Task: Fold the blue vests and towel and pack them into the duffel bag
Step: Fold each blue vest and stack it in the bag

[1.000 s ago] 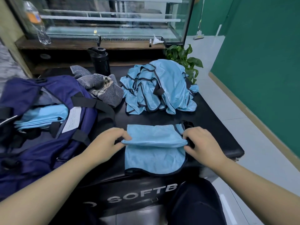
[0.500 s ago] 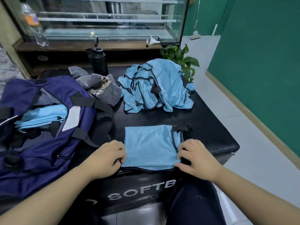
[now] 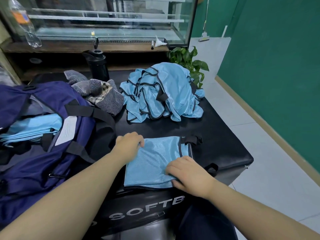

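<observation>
At lower centre, the right hand [image 3: 187,175] had slid onto the folded vest [image 3: 155,161], fingers curled at its near corner; the left hand [image 3: 129,146] pinched the far-left corner. Folded, ready for the duffel bag [image 3: 34,170] left; vest pile [image 3: 161,94] and towel [image 3: 102,95] waited beyond

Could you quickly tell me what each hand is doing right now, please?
Left hand: pinches the folded vest's upper left corner.
Right hand: grips the vest's near right edge.
</observation>
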Demonstrator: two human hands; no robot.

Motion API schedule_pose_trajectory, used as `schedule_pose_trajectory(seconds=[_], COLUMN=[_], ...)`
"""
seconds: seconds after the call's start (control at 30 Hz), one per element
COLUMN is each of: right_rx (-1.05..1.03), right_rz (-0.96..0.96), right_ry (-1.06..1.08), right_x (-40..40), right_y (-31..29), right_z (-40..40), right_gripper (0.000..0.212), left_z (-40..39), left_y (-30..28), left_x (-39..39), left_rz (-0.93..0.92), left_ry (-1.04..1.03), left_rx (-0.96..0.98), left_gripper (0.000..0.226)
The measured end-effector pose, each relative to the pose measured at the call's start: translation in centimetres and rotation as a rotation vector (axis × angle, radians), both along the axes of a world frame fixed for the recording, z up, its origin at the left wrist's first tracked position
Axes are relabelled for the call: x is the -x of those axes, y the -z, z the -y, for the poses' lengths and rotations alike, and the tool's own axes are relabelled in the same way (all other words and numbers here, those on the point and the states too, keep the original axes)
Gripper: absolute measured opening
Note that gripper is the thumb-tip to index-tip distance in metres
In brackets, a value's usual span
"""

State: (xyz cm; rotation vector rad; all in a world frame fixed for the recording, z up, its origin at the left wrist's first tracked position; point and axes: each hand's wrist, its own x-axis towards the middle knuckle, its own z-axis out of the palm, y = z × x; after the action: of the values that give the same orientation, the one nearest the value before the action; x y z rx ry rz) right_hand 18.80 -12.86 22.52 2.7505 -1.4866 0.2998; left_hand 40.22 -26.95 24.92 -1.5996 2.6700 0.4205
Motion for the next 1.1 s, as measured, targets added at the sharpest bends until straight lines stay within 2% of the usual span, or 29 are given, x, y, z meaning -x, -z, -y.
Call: schedule_pose_trajectory(seconds=[0.17, 0.3, 0.43, 0.57, 0.63, 0.77, 0.83, 0.9, 1.0, 1.03, 1.1], right_rx=[0.156, 0.305, 0.237, 0.17, 0.058, -0.056, -0.075, -0.105, -0.158, -0.168, -0.203], right_rz=[-0.033, -0.116, -0.19, -0.123, -0.04, 0.129, 0.13, 0.063, 0.005, 0.051, 0.265], right_ry=[0.0, 0.264, 0.405, 0.335, 0.313, 0.227, 0.152, 0.056, 0.017, 0.038, 0.127], right_x=[1.2, 2.1, 0.9, 1.3, 2.3, 3.8, 4.3, 4.3, 4.3, 4.2, 3.7], right_y=[-0.1, -0.3, -0.5, 0.3, 0.7, 0.7, 0.8, 0.9, 1.7, 2.1, 2.0], right_z=[2.4, 5.2, 6.0, 5.3, 4.6, 1.9, 0.1, -1.3, -1.7, -1.5, -0.8], right_gripper=[0.021, 0.017, 0.027, 0.043, 0.05, 0.06, 0.06, 0.061, 0.059, 0.056, 0.051], left_z=[-0.2, -2.4, -6.2, -8.2, -8.0, -7.1, -7.1, -7.6, -7.9, -7.8, -7.2], left_y=[0.0, -0.7, -0.6, -0.1, 0.4, 1.1, 1.0, 1.2, 2.1, 2.4, 2.5], left_x=[-1.9, -3.5, -4.3, -4.8, -5.4, -6.1, -5.6, -4.9, -4.8, -4.8, -4.9], left_rz=[0.011, -0.021, -0.171, -0.305, -0.336, -0.316, -0.362, -0.412, -0.568, -0.628, -0.731], left_ry=[-0.036, -0.032, 0.018, 0.098, 0.151, 0.261, 0.379, 0.392, 0.147, 0.071, -0.016], left_rx=[0.004, -0.112, -0.238, -0.308, -0.252, 0.072, 0.076, -0.003, -0.287, -0.393, -0.506], left_gripper=[0.027, 0.023, 0.03, 0.027, 0.025, 0.03, 0.034, 0.04, 0.061, 0.066, 0.072])
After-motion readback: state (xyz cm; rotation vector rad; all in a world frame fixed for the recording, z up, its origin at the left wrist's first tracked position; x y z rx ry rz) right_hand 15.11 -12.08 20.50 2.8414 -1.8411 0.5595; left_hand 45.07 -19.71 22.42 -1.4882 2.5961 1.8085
